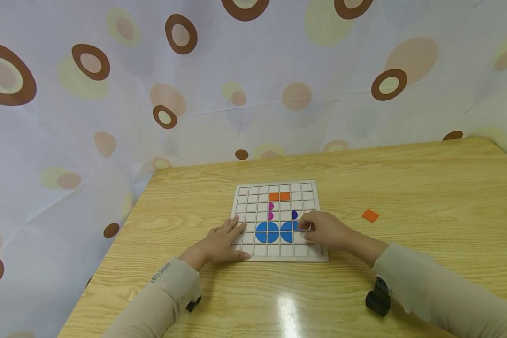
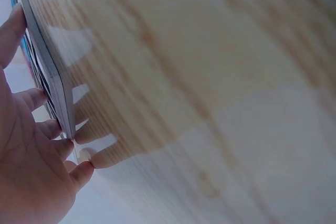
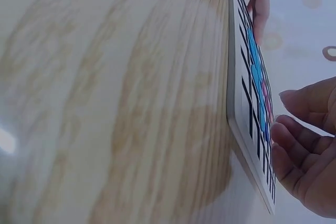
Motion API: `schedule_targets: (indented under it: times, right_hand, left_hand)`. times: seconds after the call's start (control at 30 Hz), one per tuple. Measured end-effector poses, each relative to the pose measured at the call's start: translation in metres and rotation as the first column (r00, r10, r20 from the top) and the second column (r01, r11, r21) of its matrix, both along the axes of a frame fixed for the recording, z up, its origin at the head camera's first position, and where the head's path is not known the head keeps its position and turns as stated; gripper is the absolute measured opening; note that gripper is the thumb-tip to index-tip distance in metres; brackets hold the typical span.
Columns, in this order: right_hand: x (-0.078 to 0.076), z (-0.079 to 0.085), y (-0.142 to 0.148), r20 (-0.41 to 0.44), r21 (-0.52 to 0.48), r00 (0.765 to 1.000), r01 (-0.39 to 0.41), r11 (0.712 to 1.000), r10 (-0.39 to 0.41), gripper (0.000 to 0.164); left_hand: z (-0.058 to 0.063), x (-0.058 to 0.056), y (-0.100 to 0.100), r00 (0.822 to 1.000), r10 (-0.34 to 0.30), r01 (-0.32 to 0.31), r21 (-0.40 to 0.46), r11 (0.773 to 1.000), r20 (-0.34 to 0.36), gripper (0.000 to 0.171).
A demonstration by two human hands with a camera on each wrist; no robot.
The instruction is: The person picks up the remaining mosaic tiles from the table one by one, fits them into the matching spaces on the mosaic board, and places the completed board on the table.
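A white grid board (image 1: 280,252) lies on the table with flat coloured pieces in its cells. My left hand (image 1: 224,241) rests on the board's left edge, fingers spread, thumb at the near corner. Over the right side bends my right hand (image 1: 327,230), its fingertips at a blue quarter-circle piece (image 1: 295,226) and partly covering it. A gap shows between its thumb and fingers in the right wrist view. Left of that piece, more blue quarters form a full blue circle (image 1: 262,227). Above sit a dark blue piece (image 1: 295,215), magenta half-round pieces (image 1: 271,206) and orange squares (image 1: 274,197).
One loose orange square (image 1: 370,215) lies on the wooden table (image 1: 426,202), right of the board. A patterned curtain (image 1: 262,126) hangs behind the table's far edge and along its left side. Black wrist-worn devices (image 1: 378,300) hang beneath the sleeves.
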State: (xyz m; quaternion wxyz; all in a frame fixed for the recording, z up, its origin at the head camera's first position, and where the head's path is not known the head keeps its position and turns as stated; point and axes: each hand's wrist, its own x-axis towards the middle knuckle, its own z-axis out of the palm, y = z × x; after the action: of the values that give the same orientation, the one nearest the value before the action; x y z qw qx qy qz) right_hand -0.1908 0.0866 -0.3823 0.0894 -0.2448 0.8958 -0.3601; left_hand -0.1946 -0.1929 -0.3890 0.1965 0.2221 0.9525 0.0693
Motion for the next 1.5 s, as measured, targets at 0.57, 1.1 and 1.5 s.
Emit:
schedule_targets:
  times: [0.57, 1.1, 1.5]
  right_hand:
    - [0.009, 0.0, 0.036, 0.044, -0.038, 0.997, 0.067, 0.997, -0.065, 0.014]
    - [0.015, 0.005, 0.078, 0.053, -0.02, 0.997, 0.064, 0.998, -0.062, 0.023]
    - [0.016, 0.006, 0.1, 0.082, -0.002, 0.994, 0.075, 0.997, -0.075, 0.026]
  left_hand:
    - [0.0, 0.0, 0.001, 1.0, 0.004, -0.004, 0.009, 1.0, -0.001, 0.081]
    - [-0.001, 0.001, 0.0, 1.0, 0.001, -0.002, 0.005, 1.0, 0.0, 0.081]
    - [0.002, 0.002, 0.002, 1.0, 0.003, -0.003, 0.009, 1.0, -0.008, 0.081]
